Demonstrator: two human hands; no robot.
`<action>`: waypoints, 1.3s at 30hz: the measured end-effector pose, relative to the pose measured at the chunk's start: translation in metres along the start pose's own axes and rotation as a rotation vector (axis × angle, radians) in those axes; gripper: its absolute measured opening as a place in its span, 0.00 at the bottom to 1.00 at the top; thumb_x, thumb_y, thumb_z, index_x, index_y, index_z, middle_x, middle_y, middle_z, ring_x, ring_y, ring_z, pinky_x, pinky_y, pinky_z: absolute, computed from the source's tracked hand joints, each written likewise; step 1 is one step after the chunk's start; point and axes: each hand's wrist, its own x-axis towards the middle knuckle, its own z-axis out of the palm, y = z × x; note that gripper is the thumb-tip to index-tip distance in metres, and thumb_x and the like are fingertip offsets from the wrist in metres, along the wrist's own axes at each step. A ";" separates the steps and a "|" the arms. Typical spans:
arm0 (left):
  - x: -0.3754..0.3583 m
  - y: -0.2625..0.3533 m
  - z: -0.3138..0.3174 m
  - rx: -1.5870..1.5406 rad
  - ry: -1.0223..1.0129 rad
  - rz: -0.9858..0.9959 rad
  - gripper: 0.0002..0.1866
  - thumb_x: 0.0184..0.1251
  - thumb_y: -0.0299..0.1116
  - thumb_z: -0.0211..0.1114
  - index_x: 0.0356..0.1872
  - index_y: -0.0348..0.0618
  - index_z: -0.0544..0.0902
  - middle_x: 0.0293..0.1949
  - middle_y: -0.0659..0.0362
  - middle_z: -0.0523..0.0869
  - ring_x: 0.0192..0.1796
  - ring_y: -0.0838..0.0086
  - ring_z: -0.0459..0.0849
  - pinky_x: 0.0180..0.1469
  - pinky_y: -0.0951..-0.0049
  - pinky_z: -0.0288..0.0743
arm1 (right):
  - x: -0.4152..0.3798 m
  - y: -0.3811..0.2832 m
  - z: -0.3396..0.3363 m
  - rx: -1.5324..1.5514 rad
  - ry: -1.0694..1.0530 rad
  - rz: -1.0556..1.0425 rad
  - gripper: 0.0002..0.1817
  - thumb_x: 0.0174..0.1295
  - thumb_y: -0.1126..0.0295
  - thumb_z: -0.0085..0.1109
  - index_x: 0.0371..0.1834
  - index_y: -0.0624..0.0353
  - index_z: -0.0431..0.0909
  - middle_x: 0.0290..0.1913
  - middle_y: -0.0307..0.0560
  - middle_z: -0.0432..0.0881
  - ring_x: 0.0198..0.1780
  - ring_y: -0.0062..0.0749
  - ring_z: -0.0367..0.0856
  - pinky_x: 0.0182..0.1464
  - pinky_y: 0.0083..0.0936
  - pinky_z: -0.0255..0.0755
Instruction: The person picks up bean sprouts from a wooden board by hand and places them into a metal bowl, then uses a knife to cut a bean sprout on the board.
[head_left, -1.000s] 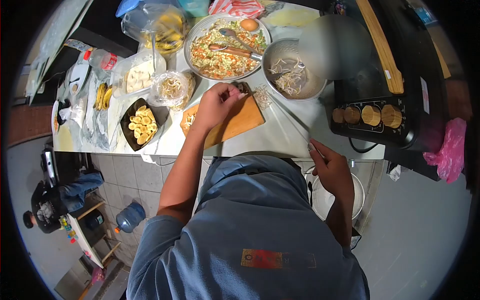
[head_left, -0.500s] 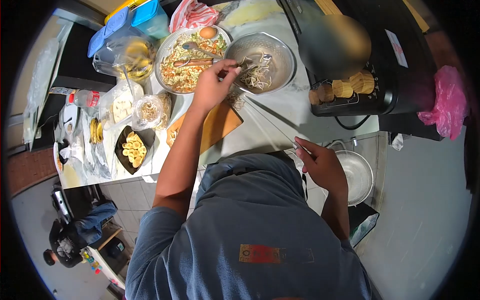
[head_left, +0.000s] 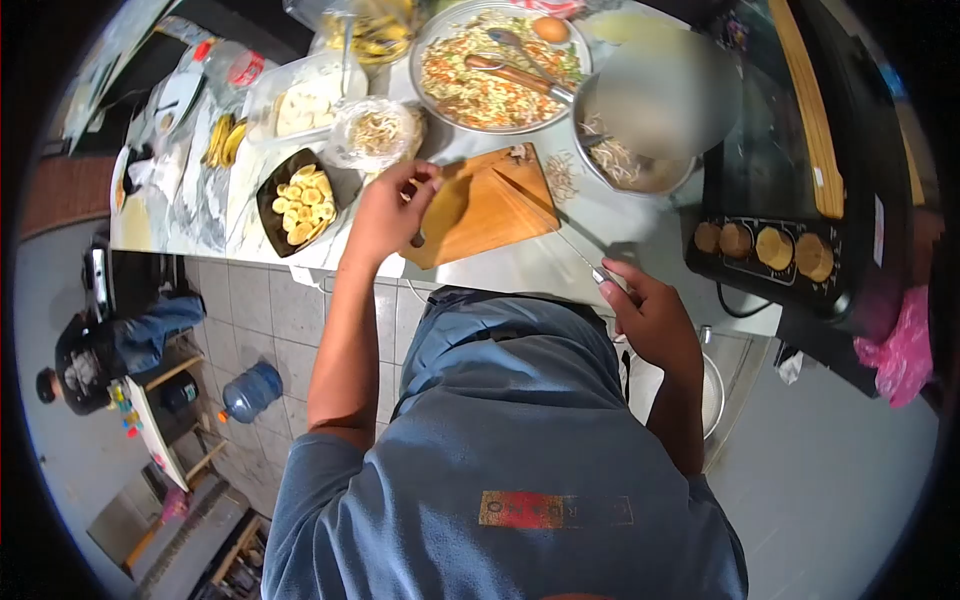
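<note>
The left hand point(head_left: 392, 212) hovers at the near left edge of the wooden board point(head_left: 470, 222), thumb and forefinger drawn close together; whether anything is pinched between them cannot be told. The right hand point(head_left: 652, 315), well apart from the left, is closed on the handle of a knife point(head_left: 602, 274), whose thin blade points forward and left, over the near right corner of the board. The board lies on the desk point(head_left: 640, 235); small dark scraps point(head_left: 521, 154) rest at its far corner; loose bean sprouts point(head_left: 562, 176) lie on the desk just beside its right edge. Beyond these, a metal bowl point(head_left: 662, 188) contains more sprouts, its far part hidden by a blur; to its left, touching or nearly so, a round tray point(head_left: 424, 98) holds chopped vegetables, an egg point(head_left: 551, 30) and a wooden-handled utensil point(head_left: 520, 77). Left of the board stand a bag of sprouts point(head_left: 372, 132), a dark square bowl point(head_left: 268, 222) of yellow slices and a clear container point(head_left: 262, 110) of pale pieces; farther left lie bananas point(head_left: 224, 141); at far right sits a black appliance point(head_left: 855, 262) with wooden knobs.
</note>
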 end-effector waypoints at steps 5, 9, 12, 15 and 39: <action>-0.019 -0.039 0.001 0.263 0.192 0.047 0.10 0.67 0.30 0.69 0.47 0.39 0.86 0.37 0.52 0.87 0.34 0.67 0.85 0.38 0.69 0.78 | 0.015 -0.013 0.002 -0.080 -0.046 -0.075 0.23 0.71 0.62 0.61 0.64 0.62 0.79 0.22 0.42 0.80 0.23 0.19 0.75 0.31 0.23 0.71; -0.021 -0.047 0.000 0.248 0.251 -0.024 0.08 0.65 0.30 0.67 0.43 0.43 0.87 0.39 0.49 0.86 0.41 0.51 0.86 0.44 0.57 0.79 | 0.021 -0.016 0.002 -0.103 -0.071 -0.097 0.24 0.69 0.58 0.62 0.63 0.61 0.79 0.28 0.52 0.86 0.26 0.27 0.83 0.35 0.28 0.76; -0.020 -0.046 0.001 0.228 0.227 0.019 0.08 0.65 0.31 0.69 0.42 0.42 0.88 0.38 0.50 0.85 0.39 0.54 0.86 0.43 0.59 0.79 | 0.022 -0.019 0.002 -0.098 -0.066 -0.096 0.25 0.69 0.58 0.62 0.63 0.61 0.79 0.28 0.51 0.86 0.26 0.27 0.83 0.35 0.28 0.76; -0.016 -0.045 0.005 0.191 0.208 0.024 0.09 0.63 0.32 0.72 0.41 0.40 0.88 0.37 0.51 0.85 0.38 0.57 0.86 0.43 0.61 0.80 | 0.023 -0.019 0.002 -0.108 -0.075 -0.085 0.25 0.69 0.58 0.61 0.63 0.61 0.79 0.28 0.50 0.86 0.26 0.27 0.82 0.35 0.27 0.76; 0.013 -0.008 0.061 -0.484 0.053 0.008 0.08 0.74 0.26 0.62 0.49 0.35 0.84 0.37 0.63 0.87 0.41 0.85 0.83 0.46 0.82 0.76 | 0.005 0.008 -0.014 0.000 0.044 0.020 0.25 0.69 0.57 0.63 0.65 0.58 0.79 0.25 0.48 0.85 0.25 0.23 0.81 0.32 0.25 0.74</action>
